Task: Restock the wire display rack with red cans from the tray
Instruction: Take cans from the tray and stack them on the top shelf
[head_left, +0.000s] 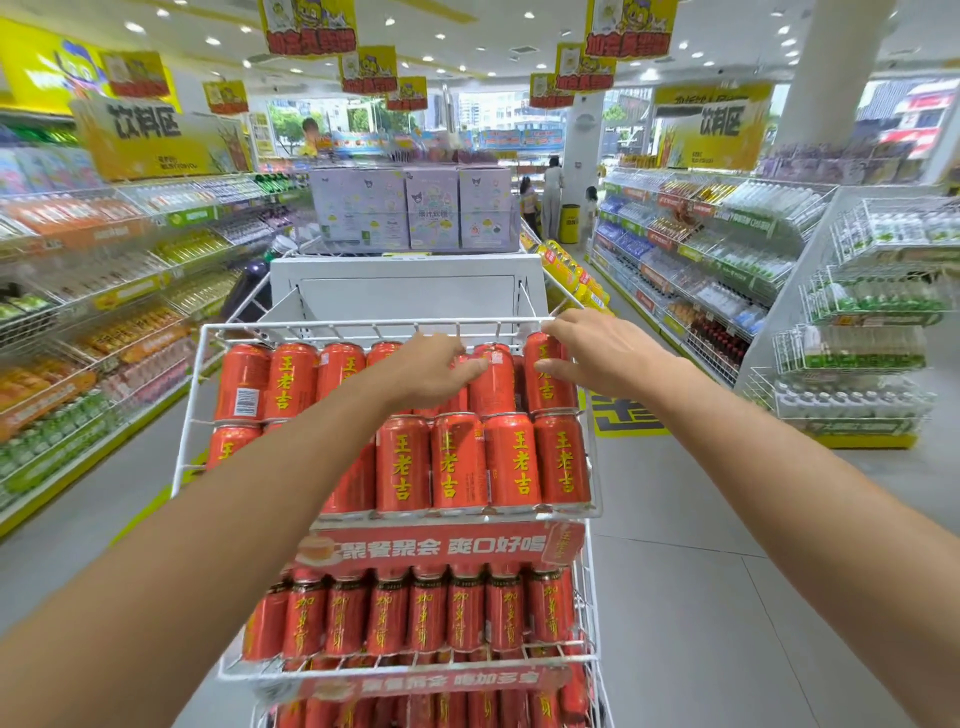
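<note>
Both hands reach to the back of the top shelf of the wire rack (395, 326). The left hand (431, 371) is bent over the back row of red cans (457, 460). Its fingers curl down out of sight, so I cannot tell if it holds one. The right hand (602, 348) is spread wide. Its thumb lies on the front of the corner can (543, 400) and its fingers reach over the top, by the wire edge. It looks like a touch, not a tight hold.

The top shelf looks almost full, front row and back row. The shelf below (426, 613) is packed too. I see no tray here. I think most of the job is done, and only the last back cans need setting straight.
</note>
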